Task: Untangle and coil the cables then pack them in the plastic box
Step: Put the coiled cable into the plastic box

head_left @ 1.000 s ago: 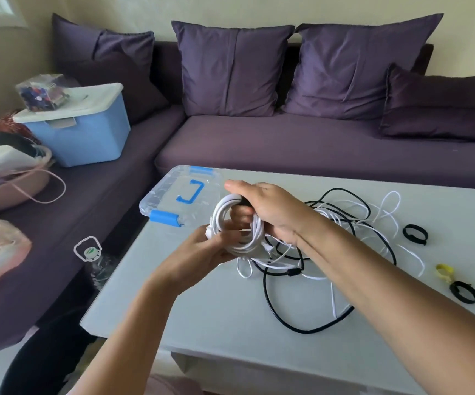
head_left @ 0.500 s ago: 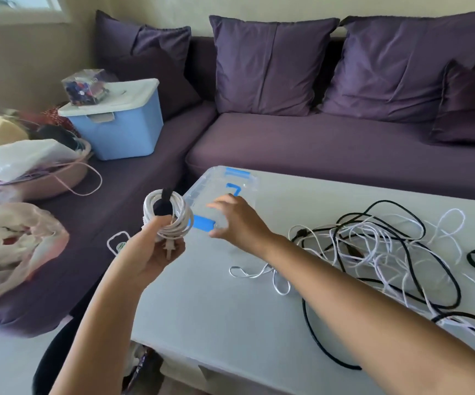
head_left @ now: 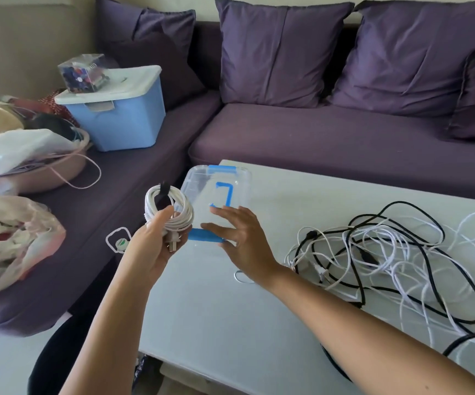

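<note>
Head cam, only one angle here. The only label-ish thing is a little round green sticker [head_left: 121, 242] on a small item at the sofa edge, way too small to read.

Materials: the plastic box [head_left: 237, 185] is clear, rectangular with rounded corners, lid on, with blue latches [head_left: 204, 234] at its short ends and a blue handle on the lid. It sits at the far-left corner of the pale, smooth worktop [head_left: 230, 323].

The left hand [head_left: 151, 248] grips the coiled cable [head_left: 178, 213], a neat white ring of glossy round cord cinched by a black strap [head_left: 162, 196], fingers and thumb curled around the lower part of the loop. A white plug [head_left: 172, 243] with metal prongs pokes out under the thumb. The coil is held up in the air at roughly 9 o'clock of the box, just beside it.

The right hand [head_left: 243, 238] is spread flat, fingers straight and fanned out, fingertips on the near end of the box by the blue latch. The box is at 12 o'clock from that hand.

The tangled cables [head_left: 387, 260], thin black and white cords all looped through each other, lie on the worktop at 3 o'clock of the right hand. Behind it all is a purple fabric sofa [head_left: 316, 132].
</note>
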The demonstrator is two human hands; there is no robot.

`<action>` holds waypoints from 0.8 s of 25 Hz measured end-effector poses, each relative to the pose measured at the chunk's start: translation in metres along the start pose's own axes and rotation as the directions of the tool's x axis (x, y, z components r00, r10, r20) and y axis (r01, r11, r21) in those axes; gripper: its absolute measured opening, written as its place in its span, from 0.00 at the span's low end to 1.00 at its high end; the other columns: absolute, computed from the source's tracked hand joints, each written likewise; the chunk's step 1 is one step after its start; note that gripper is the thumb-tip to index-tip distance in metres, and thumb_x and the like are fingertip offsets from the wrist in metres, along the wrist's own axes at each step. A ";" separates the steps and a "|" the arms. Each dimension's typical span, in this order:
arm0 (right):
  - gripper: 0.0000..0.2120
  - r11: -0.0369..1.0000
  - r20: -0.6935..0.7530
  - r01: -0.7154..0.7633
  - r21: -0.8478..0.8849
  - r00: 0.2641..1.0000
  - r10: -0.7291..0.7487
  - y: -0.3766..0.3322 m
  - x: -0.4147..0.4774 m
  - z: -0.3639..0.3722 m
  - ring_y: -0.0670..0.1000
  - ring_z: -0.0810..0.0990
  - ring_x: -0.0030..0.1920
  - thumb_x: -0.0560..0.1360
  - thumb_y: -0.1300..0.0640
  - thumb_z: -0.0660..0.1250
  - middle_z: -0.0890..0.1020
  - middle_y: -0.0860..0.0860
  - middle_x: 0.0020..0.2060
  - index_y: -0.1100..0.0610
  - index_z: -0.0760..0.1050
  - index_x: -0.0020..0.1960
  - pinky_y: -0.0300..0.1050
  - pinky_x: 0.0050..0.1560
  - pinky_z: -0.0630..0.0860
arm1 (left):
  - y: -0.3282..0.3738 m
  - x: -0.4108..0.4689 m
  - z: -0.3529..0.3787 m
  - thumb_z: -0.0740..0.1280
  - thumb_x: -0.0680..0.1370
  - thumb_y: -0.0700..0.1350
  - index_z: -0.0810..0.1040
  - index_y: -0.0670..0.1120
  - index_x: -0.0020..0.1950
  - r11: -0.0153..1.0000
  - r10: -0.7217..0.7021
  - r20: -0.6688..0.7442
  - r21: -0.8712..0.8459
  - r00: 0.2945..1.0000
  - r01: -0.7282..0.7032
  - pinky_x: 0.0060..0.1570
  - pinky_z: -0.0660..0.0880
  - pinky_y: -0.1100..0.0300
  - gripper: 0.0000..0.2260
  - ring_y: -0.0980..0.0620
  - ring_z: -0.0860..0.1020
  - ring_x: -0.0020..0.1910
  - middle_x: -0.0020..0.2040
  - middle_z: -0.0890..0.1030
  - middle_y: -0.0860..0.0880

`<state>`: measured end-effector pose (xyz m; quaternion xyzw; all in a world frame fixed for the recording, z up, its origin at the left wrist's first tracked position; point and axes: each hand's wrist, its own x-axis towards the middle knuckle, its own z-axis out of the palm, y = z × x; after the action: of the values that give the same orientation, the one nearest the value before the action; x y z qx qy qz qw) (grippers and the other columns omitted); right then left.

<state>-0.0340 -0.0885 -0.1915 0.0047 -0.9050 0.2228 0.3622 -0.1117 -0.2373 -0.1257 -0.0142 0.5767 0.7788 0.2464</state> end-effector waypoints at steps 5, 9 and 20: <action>0.13 0.994 0.164 0.072 0.085 0.983 -0.085 -0.007 -0.004 -0.006 0.51 0.68 0.66 0.69 0.61 0.73 0.77 0.53 0.64 0.51 0.83 0.52 0.41 0.70 0.52 | -0.001 0.008 -0.003 0.65 0.78 0.46 0.78 0.40 0.48 0.996 0.027 -0.026 0.083 0.999 -0.025 0.42 0.72 0.59 0.10 0.50 0.73 0.39 0.29 0.74 0.47; 0.15 0.976 0.198 -0.083 0.202 0.979 0.042 0.003 0.021 -0.032 0.49 0.73 0.63 0.75 0.52 0.68 0.79 0.52 0.61 0.57 0.80 0.58 0.35 0.66 0.60 | -0.003 0.006 -0.001 0.63 0.78 0.44 0.79 0.40 0.50 0.997 0.052 -0.015 0.057 0.999 -0.052 0.43 0.73 0.60 0.09 0.57 0.72 0.28 0.24 0.74 0.52; 0.28 0.884 0.490 -0.419 -0.209 0.737 0.465 0.071 0.104 -0.023 0.56 0.57 0.71 0.80 0.44 0.56 0.57 0.45 0.75 0.51 0.54 0.77 0.49 0.70 0.57 | -0.005 0.019 -0.005 0.65 0.76 0.42 0.78 0.42 0.44 0.993 0.065 -0.041 0.106 0.997 -0.060 0.42 0.74 0.59 0.05 0.54 0.72 0.34 0.31 0.75 0.49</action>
<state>-0.1072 0.0009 -0.1369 -0.1647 -0.9525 0.2537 0.0367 -0.1272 -0.2337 -0.1379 -0.0005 0.6222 0.7543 0.2094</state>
